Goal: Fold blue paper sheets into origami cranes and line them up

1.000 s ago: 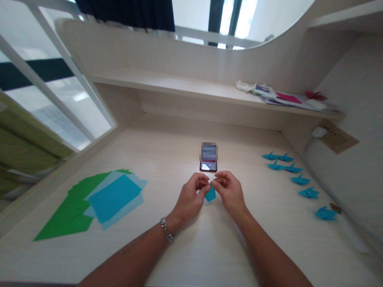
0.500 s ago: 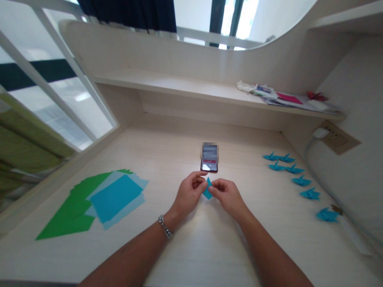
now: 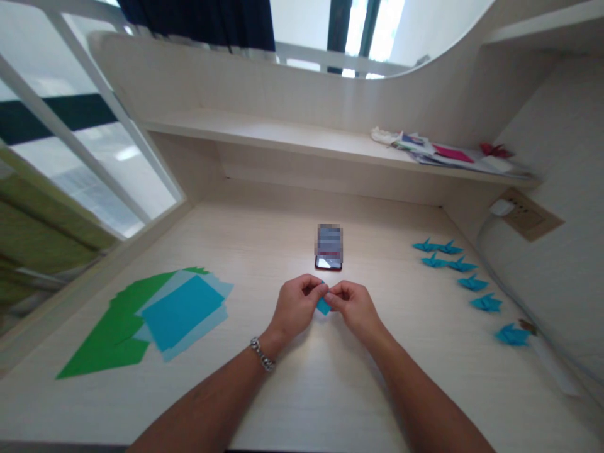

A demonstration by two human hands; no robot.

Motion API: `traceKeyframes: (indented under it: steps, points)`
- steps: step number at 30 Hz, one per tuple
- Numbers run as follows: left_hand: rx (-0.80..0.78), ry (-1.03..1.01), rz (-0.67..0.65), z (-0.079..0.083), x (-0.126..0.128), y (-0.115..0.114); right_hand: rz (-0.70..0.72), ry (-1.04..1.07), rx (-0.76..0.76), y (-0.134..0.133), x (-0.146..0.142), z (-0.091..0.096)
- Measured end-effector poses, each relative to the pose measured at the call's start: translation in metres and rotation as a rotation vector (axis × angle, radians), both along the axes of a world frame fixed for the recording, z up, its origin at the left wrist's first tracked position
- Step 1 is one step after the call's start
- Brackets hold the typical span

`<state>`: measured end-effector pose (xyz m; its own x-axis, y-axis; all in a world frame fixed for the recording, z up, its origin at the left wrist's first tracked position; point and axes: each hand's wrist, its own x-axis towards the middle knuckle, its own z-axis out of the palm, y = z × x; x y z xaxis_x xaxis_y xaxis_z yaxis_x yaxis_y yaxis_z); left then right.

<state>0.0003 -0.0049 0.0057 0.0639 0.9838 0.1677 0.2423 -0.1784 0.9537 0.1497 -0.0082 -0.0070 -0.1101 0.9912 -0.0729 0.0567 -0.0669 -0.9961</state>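
Folded paper (image 3: 323,307), small and blue, just below centre of frame, between the two hands. Left hand (image 3: 296,305): thumb and fingers pinching its left side. Right hand (image 3: 355,305): pinching its upper right edge, thumb tip close to the left thumb. Fingers cover much of the paper; fold detail too small to read. Bracelet (image 3: 262,354), silver links, on left wrist.

Phone (image 3: 329,242) lies on the worktop (image 3: 264,217) just above the hands, screen partly blurred out. Lower left of frame: green sheets (image 3: 101,336), fanned, partly under blue sheets (image 3: 184,308). Right of frame: seven blue cranes (image 3: 486,303), the upper four in two pairs, the other three single, running down toward lower right.
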Motion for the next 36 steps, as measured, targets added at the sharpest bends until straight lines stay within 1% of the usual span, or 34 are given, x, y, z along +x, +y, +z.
traceKeyframes:
  steps: [2, 4, 6, 8, 10, 11, 13, 16, 18, 20, 23, 27, 29, 32, 36]
  points:
    - [-0.001, -0.008, 0.020, -0.0004, -0.0015, 0.0013, 0.038, 0.048, -0.023, -0.0006, -0.0013, 0.0009]
    - [-0.011, -0.033, 0.022, -0.0001, -0.0026, 0.0026, 0.051, 0.031, -0.023, -0.0009, -0.0015, 0.0022]
    - [-0.032, -0.076, -0.005, 0.0013, -0.0025, 0.0032, 0.018, -0.035, 0.008, -0.0006, -0.0003, 0.0040]
    - [-0.086, -0.136, -0.071, 0.0033, -0.0011, 0.0030, -0.036, -0.095, 0.049, 0.0003, 0.0014, 0.0058]
    - [-0.148, -0.174, -0.133, 0.0045, 0.0003, 0.0026, -0.081, -0.106, 0.073, 0.0011, 0.0024, 0.0067]
    - [-0.167, -0.179, -0.142, 0.0045, 0.0007, 0.0026, -0.097, -0.087, 0.076, 0.0013, 0.0023, 0.0066]
    - [-0.163, -0.166, -0.113, 0.0036, 0.0005, 0.0032, -0.091, -0.012, 0.056, 0.0009, 0.0007, 0.0053]
    - [-0.136, -0.148, -0.048, 0.0020, -0.0008, 0.0047, -0.003, 0.062, -0.014, -0.0009, -0.0032, 0.0020]
    - [-0.135, -0.140, -0.022, 0.0024, -0.0013, 0.0053, 0.042, 0.062, -0.062, -0.0021, -0.0047, -0.0001]
    - [-0.136, -0.149, -0.025, 0.0039, -0.0010, 0.0053, 0.051, 0.054, -0.085, -0.0028, -0.0048, -0.0015]
    - [-0.116, -0.194, -0.047, 0.0057, -0.0008, 0.0052, 0.074, 0.029, -0.086, -0.0033, -0.0039, -0.0028]
    - [-0.077, -0.176, -0.017, 0.0044, -0.0025, 0.0057, 0.116, 0.027, -0.089, -0.0035, -0.0047, -0.0030]
    - [-0.070, -0.152, -0.008, 0.0028, -0.0032, 0.0056, 0.097, 0.029, -0.073, -0.0036, -0.0054, -0.0023]
    - [-0.078, -0.151, -0.009, 0.0010, -0.0030, 0.0048, 0.031, 0.004, -0.033, -0.0038, -0.0052, -0.0004]
    - [-0.127, -0.246, -0.026, -0.0009, -0.0019, 0.0035, 0.028, 0.004, -0.010, -0.0042, -0.0043, 0.0018]
